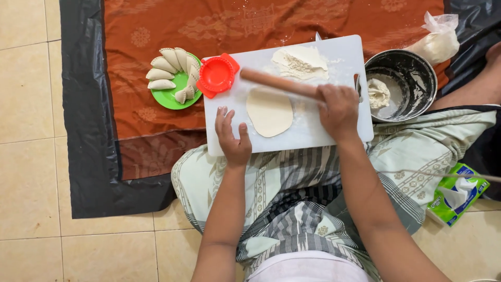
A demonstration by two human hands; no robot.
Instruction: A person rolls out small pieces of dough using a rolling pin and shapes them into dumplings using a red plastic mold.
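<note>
My right hand (339, 110) grips one end of a wooden rolling pin (276, 82) that lies across a white cutting board (313, 136). Just below the pin on the board is a flat oval of rolled dough (269, 111). My left hand (232, 137) rests on the board's near left edge, fingers apart, holding nothing, just left of the dough. A heap of flour (300, 62) sits at the board's far side. A red dumpling press (217, 74) lies at the board's far left corner.
A green plate (168, 97) holds several folded dumplings left of the board. A metal bowl (402, 83) with a dough lump stands to the right, a plastic bag of flour (438, 42) behind it. A green tissue pack (458, 194) lies on the tiled floor.
</note>
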